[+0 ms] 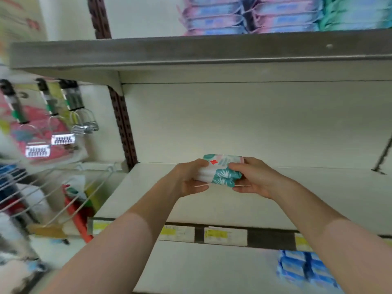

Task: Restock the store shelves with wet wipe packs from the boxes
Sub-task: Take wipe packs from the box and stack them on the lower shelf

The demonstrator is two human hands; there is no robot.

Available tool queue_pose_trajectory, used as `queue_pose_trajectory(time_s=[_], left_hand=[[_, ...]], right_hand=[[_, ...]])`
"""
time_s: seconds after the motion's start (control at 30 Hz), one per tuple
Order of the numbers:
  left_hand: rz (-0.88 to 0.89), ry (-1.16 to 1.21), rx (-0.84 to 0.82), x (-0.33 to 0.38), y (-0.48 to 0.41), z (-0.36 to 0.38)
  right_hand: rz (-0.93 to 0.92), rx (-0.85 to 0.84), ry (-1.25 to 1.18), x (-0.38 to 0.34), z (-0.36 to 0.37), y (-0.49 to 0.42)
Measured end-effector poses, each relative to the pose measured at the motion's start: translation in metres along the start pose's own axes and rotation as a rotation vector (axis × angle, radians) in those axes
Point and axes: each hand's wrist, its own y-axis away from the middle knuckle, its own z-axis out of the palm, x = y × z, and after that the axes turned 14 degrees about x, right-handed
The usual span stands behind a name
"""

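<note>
A small stack of wet wipe packs point(220, 169), teal and white with a red cross mark, is held between both hands over the middle shelf point(275, 200). My left hand point(191, 177) grips the stack's left end and my right hand point(252, 179) grips its right end. The stack hovers near the shelf's back left area, close to the board; I cannot tell if it touches it. No box is in view.
The upper shelf point(191, 52) carries pink, blue and green wipe packs point(275, 15). Blue packs point(305, 270) lie on the lower shelf at the right. Left of the brown upright point(125, 128) hang padlocks on hooks point(82, 122) and wire racks. Price labels point(224, 235) line the shelf edge.
</note>
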Motion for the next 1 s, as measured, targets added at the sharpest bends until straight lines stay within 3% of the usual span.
queue_pose_trajectory(time_s=[0.27,0.77,0.9,1.0], left_hand=[[0.027,-0.209,0.145,0.010,-0.053,-0.052],[0.110,-0.545,0.249,0.032,-0.173,-0.096],[0.240,-0.734,0.192,0.041,-0.177,-0.101],[0.341,-0.911,0.041,0.049,-0.174,-0.105]], right_hand=[[-0.001,-0.075,0.067,-0.001,0.067,-0.049],[-0.006,0.028,0.191,0.020,0.169,-0.143],[-0.110,0.120,0.350,0.024,0.173,-0.157],[-0.202,0.140,0.485,0.021,0.172,-0.156]])
